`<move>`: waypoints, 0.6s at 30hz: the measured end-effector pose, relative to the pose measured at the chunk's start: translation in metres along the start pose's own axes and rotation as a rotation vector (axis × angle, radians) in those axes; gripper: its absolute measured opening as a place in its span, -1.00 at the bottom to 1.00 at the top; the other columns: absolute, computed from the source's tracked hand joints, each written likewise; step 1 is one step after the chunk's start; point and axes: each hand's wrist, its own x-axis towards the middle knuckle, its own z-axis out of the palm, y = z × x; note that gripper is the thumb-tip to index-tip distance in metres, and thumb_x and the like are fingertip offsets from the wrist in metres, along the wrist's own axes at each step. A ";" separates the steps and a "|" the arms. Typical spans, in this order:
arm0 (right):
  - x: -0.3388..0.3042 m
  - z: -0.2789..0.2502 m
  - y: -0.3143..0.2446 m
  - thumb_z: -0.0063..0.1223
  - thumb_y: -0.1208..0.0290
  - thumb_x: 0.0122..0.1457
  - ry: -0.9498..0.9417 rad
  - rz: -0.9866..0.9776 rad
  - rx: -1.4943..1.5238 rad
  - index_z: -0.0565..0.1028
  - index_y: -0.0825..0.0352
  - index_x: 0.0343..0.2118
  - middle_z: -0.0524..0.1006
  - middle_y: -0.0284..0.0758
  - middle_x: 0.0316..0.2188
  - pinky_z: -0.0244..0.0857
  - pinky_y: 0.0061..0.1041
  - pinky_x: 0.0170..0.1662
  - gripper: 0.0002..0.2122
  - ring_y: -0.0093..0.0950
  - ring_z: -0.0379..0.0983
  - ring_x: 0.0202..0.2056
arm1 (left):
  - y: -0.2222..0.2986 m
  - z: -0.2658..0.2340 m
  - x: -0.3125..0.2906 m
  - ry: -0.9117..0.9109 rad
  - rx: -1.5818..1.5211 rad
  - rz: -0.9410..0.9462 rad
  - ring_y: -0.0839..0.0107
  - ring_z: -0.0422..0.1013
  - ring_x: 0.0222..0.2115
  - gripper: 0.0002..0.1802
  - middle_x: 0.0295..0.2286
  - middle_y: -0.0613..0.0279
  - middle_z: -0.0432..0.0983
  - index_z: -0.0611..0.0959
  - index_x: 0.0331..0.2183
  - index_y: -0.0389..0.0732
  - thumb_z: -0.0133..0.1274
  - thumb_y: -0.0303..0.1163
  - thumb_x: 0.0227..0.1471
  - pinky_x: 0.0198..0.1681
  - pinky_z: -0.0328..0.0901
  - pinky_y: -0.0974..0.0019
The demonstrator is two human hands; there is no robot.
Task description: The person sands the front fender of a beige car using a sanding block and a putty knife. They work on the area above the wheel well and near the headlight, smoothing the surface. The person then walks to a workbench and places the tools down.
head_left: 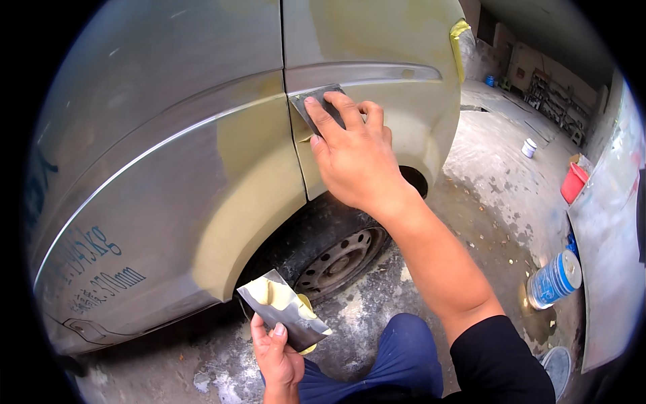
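My right hand (360, 155) presses a dark flat spreader (321, 93) against the side of a grey van (155, 175), just under a trim ridge and beside a vertical panel gap. Its fingers lie spread over the blade. Low down, my left hand (277, 357) grips a thin metal plate (293, 322) by its near edge, thumb on top. Pale yellow putty (274, 293) sits on that plate, with more along its right edge. Dull yellow-beige patches (235, 192) cover the bodywork around the wheel arch. Below the arch is the wheel (340, 262).
Yellow masking tape (457, 44) runs along the van's far edge. On the stained concrete floor stand a blue-and-white bucket (558, 279), a small white can (529, 148), a red container (574, 183) and a grey tub (557, 367). A pale panel (612, 249) rises at right; a loaded rack (558, 101) stands behind.
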 end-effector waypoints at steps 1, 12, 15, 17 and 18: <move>-0.002 0.000 -0.001 0.01 0.37 0.13 -0.014 0.007 -0.001 0.37 0.19 0.12 0.26 -0.25 0.14 0.24 0.00 -0.11 -0.56 0.01 0.16 0.01 | 0.000 0.000 0.000 0.004 0.000 -0.001 0.29 0.37 0.02 -0.43 0.00 0.11 0.40 0.27 0.12 -0.24 0.04 -0.47 0.09 0.16 0.24 0.15; -0.028 -0.008 -0.006 0.00 0.39 0.09 -0.224 0.002 -0.056 0.38 0.22 0.11 0.30 -0.22 0.12 0.26 0.03 -0.13 -0.54 0.03 0.20 0.00 | -0.009 -0.006 0.012 0.001 -0.082 -0.048 0.26 0.39 0.01 -0.43 0.00 0.07 0.42 0.25 0.13 -0.23 0.03 -0.54 0.10 0.15 0.25 0.15; -0.033 -0.013 -0.007 0.02 0.38 0.07 -0.274 -0.004 -0.066 0.39 0.22 0.11 0.31 -0.23 0.11 0.27 0.03 -0.14 -0.53 0.02 0.21 0.00 | -0.012 -0.004 0.013 0.005 -0.078 -0.064 0.26 0.39 0.01 -0.43 0.00 0.08 0.41 0.25 0.13 -0.23 0.02 -0.55 0.10 0.16 0.24 0.15; -0.036 -0.015 -0.005 0.03 0.38 0.06 -0.297 0.001 -0.076 0.39 0.22 0.11 0.31 -0.24 0.11 0.28 0.01 -0.14 -0.52 0.01 0.21 0.00 | -0.014 -0.003 0.014 0.001 -0.073 -0.066 0.27 0.38 0.01 -0.44 0.00 0.08 0.41 0.26 0.13 -0.23 0.02 -0.54 0.10 0.16 0.23 0.15; -0.038 -0.016 -0.005 0.03 0.37 0.06 -0.303 -0.004 -0.085 0.39 0.22 0.11 0.31 -0.24 0.10 0.28 0.00 -0.15 -0.53 0.01 0.21 0.00 | -0.015 -0.002 0.015 0.003 -0.051 -0.060 0.28 0.38 0.01 -0.44 0.00 0.10 0.41 0.27 0.12 -0.23 0.04 -0.51 0.10 0.16 0.23 0.16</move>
